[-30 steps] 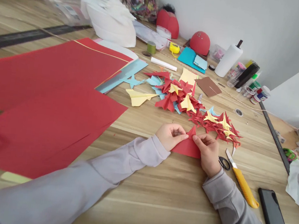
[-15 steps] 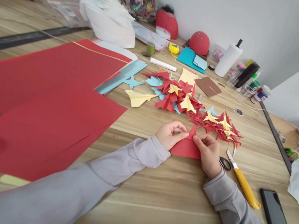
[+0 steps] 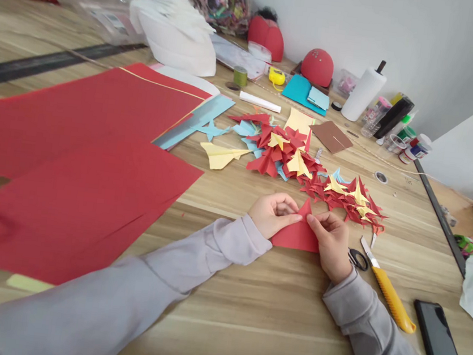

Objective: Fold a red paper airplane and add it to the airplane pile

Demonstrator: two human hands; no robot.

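Note:
Between my hands is a small piece of red paper (image 3: 295, 238), folded to a point at its far end. My left hand (image 3: 272, 214) grips its left side, the thumb pressed on the fold. On the right side, my right hand (image 3: 331, 242) pinches it, thumb near the pointed tip. Just beyond my fingers lies a heap of folded paper planes and stars (image 3: 270, 161) in red, yellow and blue. Beside my right hand are black-handled scissors (image 3: 358, 260), partly hidden, and a yellow utility knife (image 3: 393, 298) with its blade out.
Large red paper sheets (image 3: 75, 199) cover the left side of the table. A black phone (image 3: 441, 349) lies at the lower right. Along the wall stand a white paper roll (image 3: 362, 95), several bottles and jars, a red dome (image 3: 317, 67) and a yellow tape measure (image 3: 276, 76).
The whole view has shifted very slightly. Both hands keep the same hold on the red paper, and I see no other clear difference.

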